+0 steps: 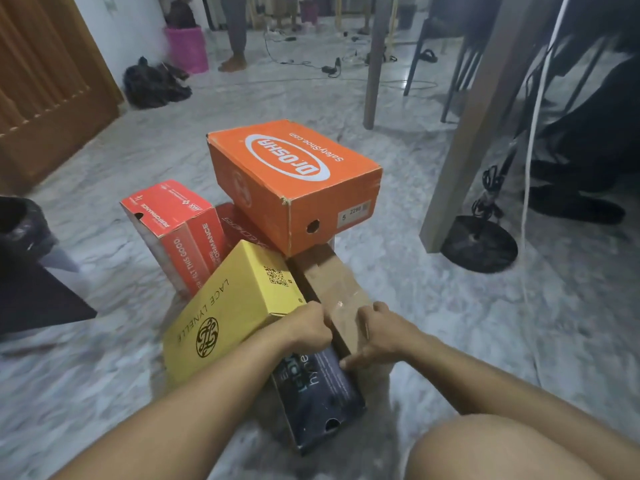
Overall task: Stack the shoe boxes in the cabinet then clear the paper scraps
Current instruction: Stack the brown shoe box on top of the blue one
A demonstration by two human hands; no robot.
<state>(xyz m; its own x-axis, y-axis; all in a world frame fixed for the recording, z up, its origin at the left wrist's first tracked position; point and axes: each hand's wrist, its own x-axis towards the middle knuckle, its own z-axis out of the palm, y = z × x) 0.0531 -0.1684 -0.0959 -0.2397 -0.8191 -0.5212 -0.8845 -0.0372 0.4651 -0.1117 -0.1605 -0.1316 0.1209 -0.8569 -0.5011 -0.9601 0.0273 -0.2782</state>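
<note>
A heap of shoe boxes sits on the marble floor. An orange box [294, 181] tops the heap, resting on a brown cardboard box [332, 282] wrapped in clear tape. A yellow box [228, 313] leans against it on the left, two red boxes [180, 233] stand behind, and a black box [318, 393] lies nearest me. My left hand [310, 329] is curled into a fist at the near edge of the brown box, between the yellow and brown boxes. My right hand [374, 336] rests on the brown box's near right corner, its fingers reaching down to the black box.
A wooden door [45, 81] is at the left. A grey table leg [460, 161] and a black round stand base [479, 244] are at the right. Cables, a pink basket [187, 46], a dark bundle and a standing person's legs lie further back. My knee is at the lower right.
</note>
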